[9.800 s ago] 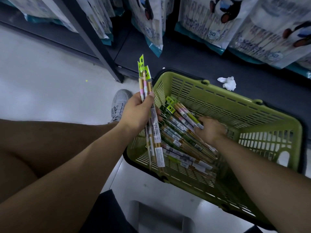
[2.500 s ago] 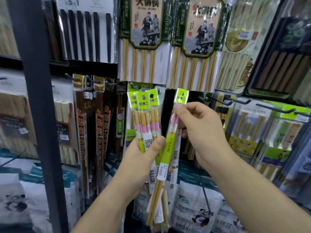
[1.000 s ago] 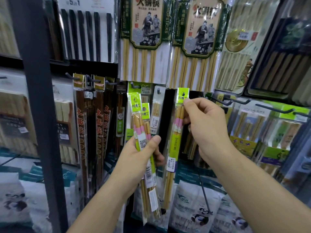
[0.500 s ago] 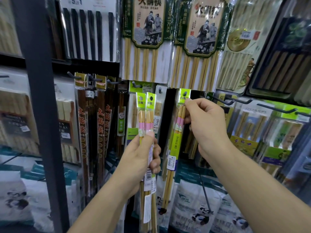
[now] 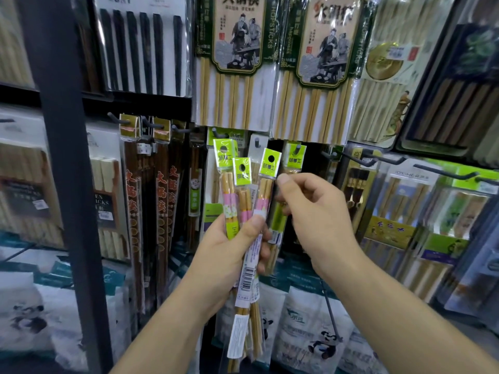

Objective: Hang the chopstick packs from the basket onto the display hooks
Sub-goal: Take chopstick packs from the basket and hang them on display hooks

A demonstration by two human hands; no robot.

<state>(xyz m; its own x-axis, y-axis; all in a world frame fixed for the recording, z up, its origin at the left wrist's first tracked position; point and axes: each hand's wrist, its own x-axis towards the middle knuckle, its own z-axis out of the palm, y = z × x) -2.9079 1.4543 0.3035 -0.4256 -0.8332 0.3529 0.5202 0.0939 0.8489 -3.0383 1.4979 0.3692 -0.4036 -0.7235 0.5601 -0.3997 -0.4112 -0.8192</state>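
Two hands showed: left hand (image 5: 229, 255), right hand (image 5: 316, 220). Left hand gripped three green-header chopstick packs (image 5: 223, 157), fanned. One hung pack (image 5: 295, 157) of same kind was behind them. Upper row carried two large bamboo-chopstick packs (image 5: 235, 76) with figure labels. Beside those hung one black-chopstick pack (image 5: 140, 49). Lower left held three long dark packs (image 5: 132, 201) with red characters.

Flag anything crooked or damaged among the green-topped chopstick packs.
Nothing looks damaged. The three packs in the left hand are fanned out at uneven heights, the rightmost one leaning toward the right hand. The pack already hung looks fine.
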